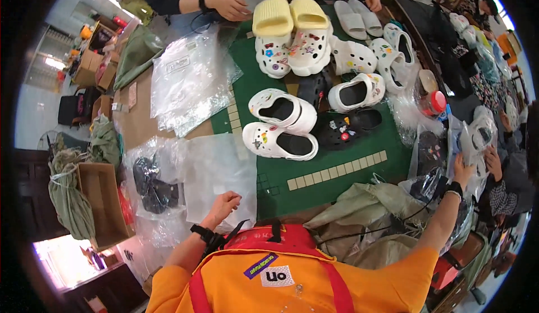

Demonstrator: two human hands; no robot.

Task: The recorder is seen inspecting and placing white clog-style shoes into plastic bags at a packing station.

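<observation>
My left hand is over a flat translucent plastic bag at the table's near edge. Its fingers are loosely curled together with nothing visible in them. Left of it lies a pair of black clogs in clear plastic. My right arm stretches far right, where my right hand closes on a clear plastic bag beside white bagged clogs. Its fingertips are partly hidden. Another person's hand is at the same clogs. White clogs with charms stand mid-table by a black clog.
A stack of clear bags lies left on the green mat. Yellow slides, white slides and more clogs fill the far side. A red-lidded jar stands right; green sacking bunches near me. Other people's hands are across the table.
</observation>
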